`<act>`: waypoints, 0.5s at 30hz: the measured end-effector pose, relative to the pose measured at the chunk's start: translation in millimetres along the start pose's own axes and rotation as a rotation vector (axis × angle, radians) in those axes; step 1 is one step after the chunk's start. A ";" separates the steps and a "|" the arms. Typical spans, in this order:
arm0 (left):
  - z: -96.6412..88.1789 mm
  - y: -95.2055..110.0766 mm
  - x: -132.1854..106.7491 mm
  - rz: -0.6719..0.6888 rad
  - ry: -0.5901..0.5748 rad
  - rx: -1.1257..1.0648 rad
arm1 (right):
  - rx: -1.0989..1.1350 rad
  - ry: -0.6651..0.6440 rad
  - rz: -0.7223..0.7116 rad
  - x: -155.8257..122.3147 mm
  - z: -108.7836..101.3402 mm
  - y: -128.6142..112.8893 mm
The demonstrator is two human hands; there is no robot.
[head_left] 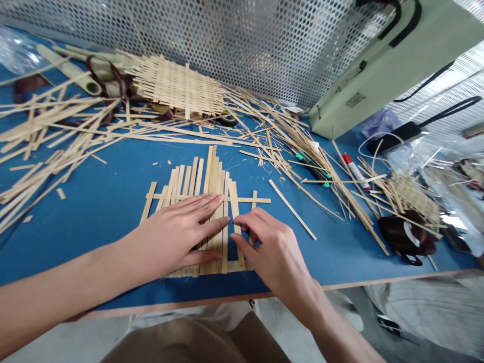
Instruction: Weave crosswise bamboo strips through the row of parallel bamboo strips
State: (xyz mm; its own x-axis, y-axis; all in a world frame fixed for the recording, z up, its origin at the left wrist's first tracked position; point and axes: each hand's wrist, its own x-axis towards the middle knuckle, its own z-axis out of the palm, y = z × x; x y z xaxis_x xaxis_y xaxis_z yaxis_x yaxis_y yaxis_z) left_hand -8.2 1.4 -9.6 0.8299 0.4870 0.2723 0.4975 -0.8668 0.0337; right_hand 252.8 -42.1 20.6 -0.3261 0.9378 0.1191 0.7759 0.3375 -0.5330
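Note:
Several upright bamboo strips (212,171) lie side by side on the blue table, their tops at uneven heights. A thin crosswise bamboo strip (260,200) passes across them. My left hand (177,229) lies flat on the upright strips, fingers stretched out, covering part of them. With thumb and index finger, my right hand (274,242) pinches the edge of a slightly tilted bamboo strip (234,199) at the right side of the row. A short upright strip (254,204) stands apart just beyond it, partly behind the right hand. Along the bottom runs a pale band (181,273).
Loose bamboo strips (60,126) heap up at left and back. A woven bamboo mat (177,85), a bamboo tube (91,84), a green-handled tool (313,169), a red-capped marker (355,171) and a pale green paper bag (351,85) stand around. The table's front edge (181,302) is near.

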 end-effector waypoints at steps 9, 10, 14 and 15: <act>-9.9 8.2 6.0 -0.007 0.079 0.018 | -0.448 0.285 0.134 -6.3 -49.6 71.8; -12.9 10.0 7.5 -0.004 0.096 0.012 | -0.477 0.281 0.144 -9.0 -51.9 79.8; -25.4 17.0 13.1 0.146 0.172 -0.048 | -0.448 0.284 0.142 -17.8 -52.5 97.3; -28.3 18.7 14.0 0.219 0.187 -0.062 | -0.446 0.286 0.143 -18.9 -52.4 98.9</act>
State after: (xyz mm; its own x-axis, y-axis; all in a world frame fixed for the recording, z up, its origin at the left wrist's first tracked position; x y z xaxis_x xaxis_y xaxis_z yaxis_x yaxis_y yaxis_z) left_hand 5.6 -11.1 22.0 0.8523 0.2640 0.4516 0.2902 -0.9569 0.0116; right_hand 363.9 -22.2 9.5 -0.0894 0.9404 0.3281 0.9757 0.1488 -0.1608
